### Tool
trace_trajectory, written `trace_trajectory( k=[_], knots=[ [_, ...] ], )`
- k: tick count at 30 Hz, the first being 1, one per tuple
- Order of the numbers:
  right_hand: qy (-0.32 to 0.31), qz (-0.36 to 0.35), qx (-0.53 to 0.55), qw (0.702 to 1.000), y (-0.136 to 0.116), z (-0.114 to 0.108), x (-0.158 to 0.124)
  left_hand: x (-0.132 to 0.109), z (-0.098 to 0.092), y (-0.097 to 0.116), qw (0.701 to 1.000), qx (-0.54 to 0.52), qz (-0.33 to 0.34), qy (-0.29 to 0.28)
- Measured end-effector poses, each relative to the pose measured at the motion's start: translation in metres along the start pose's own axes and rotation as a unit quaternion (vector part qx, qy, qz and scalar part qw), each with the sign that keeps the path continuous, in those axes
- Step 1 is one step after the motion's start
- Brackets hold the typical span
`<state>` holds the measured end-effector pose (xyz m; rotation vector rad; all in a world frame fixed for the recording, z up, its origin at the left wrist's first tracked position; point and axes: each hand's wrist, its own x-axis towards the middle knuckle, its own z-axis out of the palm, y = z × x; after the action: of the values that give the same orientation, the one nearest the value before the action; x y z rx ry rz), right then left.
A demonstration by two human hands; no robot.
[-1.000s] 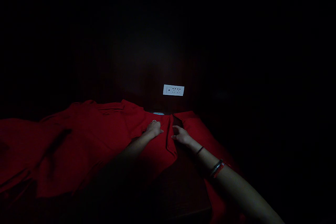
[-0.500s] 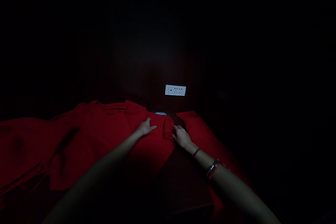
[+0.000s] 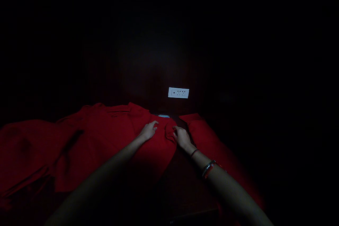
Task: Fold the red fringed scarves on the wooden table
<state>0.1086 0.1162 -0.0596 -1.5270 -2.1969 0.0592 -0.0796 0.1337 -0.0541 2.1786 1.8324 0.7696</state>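
A large red cloth lies spread and wrinkled over the dark surface, its right edge folded up into a small flap. My left hand rests on it with fingers stretched out and holds nothing. At the folded right edge, the bent fingers of my right hand are closed on the cloth. Bracelets circle the right forearm. Dim light hides the fingertips' exact grip.
Another red cloth piece lies to the right of my right hand. Behind the cloth sits a small pale, flat object. A white power socket is on the dark wall. Most surroundings are black.
My left hand has shifted slightly right over the cloth. My right hand stays at the folded edge, its fingers slightly moved. The whole view has shifted a little.
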Motion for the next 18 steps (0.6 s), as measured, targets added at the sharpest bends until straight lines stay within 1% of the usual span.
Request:
trace_trajectory(
  k=[2, 5, 8, 10, 12, 14, 15, 16, 18],
  knots=[
    [-0.006, -0.006, -0.033, 0.999, 0.002, -0.004, 0.001, 0.001, -0.001, -0.005, 1.000, 0.019, 0.000, 0.003],
    [0.008, -0.005, -0.073, 0.997, 0.011, -0.014, -0.003, 0.001, -0.006, -0.014, 0.998, 0.059, -0.001, 0.010],
    [0.009, 0.027, -0.102, 0.994, 0.028, -0.024, -0.009, -0.006, -0.006, -0.017, 0.996, 0.084, 0.007, -0.004],
    [-0.025, 0.059, -0.131, 0.989, 0.040, -0.029, -0.013, -0.014, -0.003, -0.013, 0.995, 0.092, 0.030, -0.007],
    [-0.074, 0.074, -0.157, 0.982, 0.048, -0.033, -0.015, -0.024, 0.001, -0.005, 0.993, 0.111, 0.043, 0.008],
    [-0.111, 0.060, -0.165, 0.978, 0.050, -0.036, -0.015, -0.034, 0.005, 0.002, 0.989, 0.142, 0.033, 0.032],
    [-0.116, 0.050, -0.164, 0.978, 0.048, -0.037, -0.014, -0.040, 0.006, 0.005, 0.986, 0.157, 0.025, 0.038],
    [-0.109, 0.040, -0.161, 0.980, 0.044, -0.038, -0.012, -0.046, 0.008, 0.005, 0.984, 0.170, 0.019, 0.040],
    [-0.073, 0.025, -0.149, 0.986, 0.034, -0.037, -0.005, -0.058, 0.011, 0.003, 0.982, 0.185, 0.018, 0.026]
  ],
)
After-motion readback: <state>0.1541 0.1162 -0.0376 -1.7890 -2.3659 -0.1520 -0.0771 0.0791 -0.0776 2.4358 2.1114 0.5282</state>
